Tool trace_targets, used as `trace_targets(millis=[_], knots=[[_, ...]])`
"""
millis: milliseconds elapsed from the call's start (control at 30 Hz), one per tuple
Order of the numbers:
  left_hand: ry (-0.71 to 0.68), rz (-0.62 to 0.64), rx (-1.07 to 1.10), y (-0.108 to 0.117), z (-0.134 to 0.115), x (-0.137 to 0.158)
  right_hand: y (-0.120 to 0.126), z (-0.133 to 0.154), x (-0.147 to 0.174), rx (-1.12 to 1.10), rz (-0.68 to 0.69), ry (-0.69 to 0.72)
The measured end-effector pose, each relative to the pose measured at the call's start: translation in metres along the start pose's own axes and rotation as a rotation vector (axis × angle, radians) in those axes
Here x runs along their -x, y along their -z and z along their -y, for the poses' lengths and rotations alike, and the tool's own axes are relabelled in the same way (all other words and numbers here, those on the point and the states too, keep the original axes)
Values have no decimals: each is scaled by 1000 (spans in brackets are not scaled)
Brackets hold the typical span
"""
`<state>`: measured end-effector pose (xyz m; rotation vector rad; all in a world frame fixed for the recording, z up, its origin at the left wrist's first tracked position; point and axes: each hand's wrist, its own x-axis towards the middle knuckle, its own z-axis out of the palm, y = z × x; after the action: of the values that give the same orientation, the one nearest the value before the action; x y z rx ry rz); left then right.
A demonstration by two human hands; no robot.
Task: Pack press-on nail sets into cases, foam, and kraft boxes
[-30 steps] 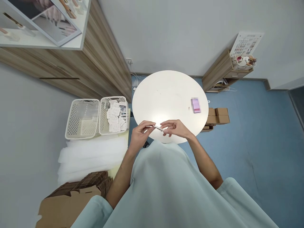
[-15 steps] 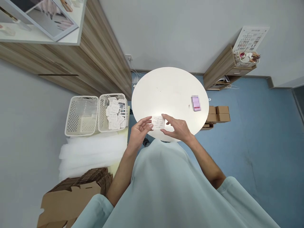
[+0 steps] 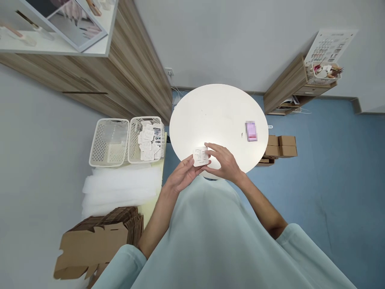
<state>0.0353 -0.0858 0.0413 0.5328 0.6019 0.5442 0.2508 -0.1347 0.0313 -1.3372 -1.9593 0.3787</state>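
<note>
A small white card [image 3: 199, 157] with rounded corners and lines of dark print is held near the front edge of the white round table [image 3: 218, 104]. My left hand [image 3: 184, 175] supports it from the left and below, its thumb at the card's left edge and its fingers reaching underneath. My right hand [image 3: 224, 161] grips the right side, fingers at the top and right edges and thumb near the bottom corner. On the table's right side lies a pinkish-purple item [image 3: 251, 131], blurred out, with a small dark mark beside it.
To my left stand a white basket [image 3: 94, 144] with clear packaging and another basket [image 3: 131, 140] of printed white cards. White wrapping sheets [image 3: 120, 182] and flattened cardboard boxes [image 3: 96, 245] are nearer me. Small brown boxes [image 3: 287, 146] sit right of the table, below a wooden cabinet [image 3: 285, 86].
My left hand has slid under the card with its palm turned more upward. The card has tilted slightly, and my right fingers have closed in on its right edge.
</note>
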Motion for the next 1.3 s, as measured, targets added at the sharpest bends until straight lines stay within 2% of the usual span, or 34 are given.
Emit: trace_targets(millis=[233,400,567,700,800,867,967,1033,1100,1200,1300], knots=[[4,-32,-5,-5,12,-6,5,-3,4,-39,20,-38],[-15,-89,8,-13,21,-14,10,-10,12,21,0,9],[-22,-125,-51,-28,26,-21,6,-25,23,51,46,46],[-118,-258,-213,-30,27,-25,11,-26,21,0,59,-49],[-258,-419,-412,-22,26,-26,20,-21,10,-141,44,-183],[-304,-504,-530,-14,24,-26,24,-20,1,-294,86,-290],[-308,-559,-609,1,19,-24,20,-21,-13,-470,175,-430],[-309,-580,-616,11,17,-23,10,-19,-20,-471,195,-475],[-325,-611,-612,24,15,-20,-4,-13,-28,-380,162,-464],[-337,-638,-607,46,11,-14,-27,4,-38,-171,117,-339],[-311,-656,-617,71,4,-5,-52,21,-48,8,185,-217]])
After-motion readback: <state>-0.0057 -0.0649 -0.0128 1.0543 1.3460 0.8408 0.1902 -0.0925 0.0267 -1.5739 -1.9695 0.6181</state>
